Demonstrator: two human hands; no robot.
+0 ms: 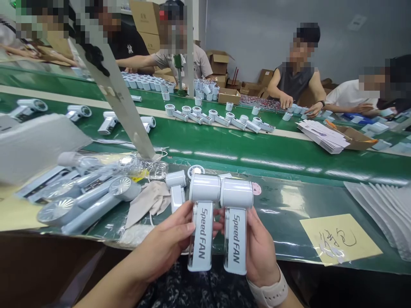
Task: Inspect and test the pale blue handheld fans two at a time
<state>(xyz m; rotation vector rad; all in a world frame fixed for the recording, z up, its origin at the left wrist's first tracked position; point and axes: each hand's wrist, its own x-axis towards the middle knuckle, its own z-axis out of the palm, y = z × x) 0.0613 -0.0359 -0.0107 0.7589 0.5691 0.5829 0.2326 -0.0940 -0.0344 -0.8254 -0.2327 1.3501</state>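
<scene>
Above green belt | left hand gripping left fan, right hand gripping right fan | fingers closing around both handles | fans seeming light, stiff, glossy, likely slippery | handles offering firmest hold, not heads
</scene>
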